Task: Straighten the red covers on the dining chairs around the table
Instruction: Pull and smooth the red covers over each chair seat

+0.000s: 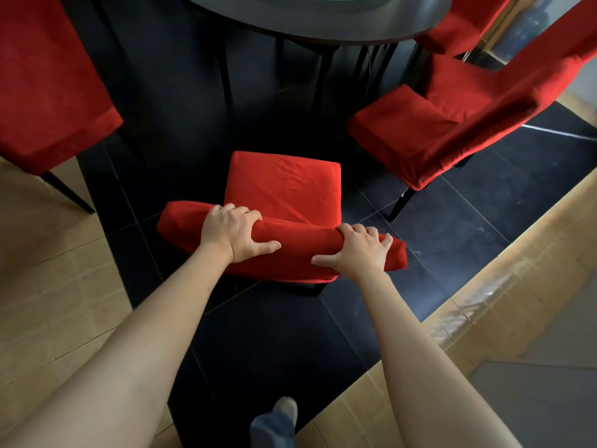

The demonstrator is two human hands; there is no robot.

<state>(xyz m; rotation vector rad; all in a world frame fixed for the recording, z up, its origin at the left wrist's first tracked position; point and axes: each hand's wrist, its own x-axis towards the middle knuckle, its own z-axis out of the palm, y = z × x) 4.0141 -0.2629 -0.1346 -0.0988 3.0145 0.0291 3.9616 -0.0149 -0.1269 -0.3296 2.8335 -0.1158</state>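
Left hand [233,233], right hand [359,248], gripping chair cover [284,185] top

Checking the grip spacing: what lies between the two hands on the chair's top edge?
Only a bare stretch of the red cover on the chair back's top, between the left hand and right hand, as the head view shows.

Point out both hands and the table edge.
left hand [233,232]: head view, back of the hand, gripping the chair's top rail
right hand [359,248]: head view, back of the hand, same rail
table [323,30]: head view, dark rim
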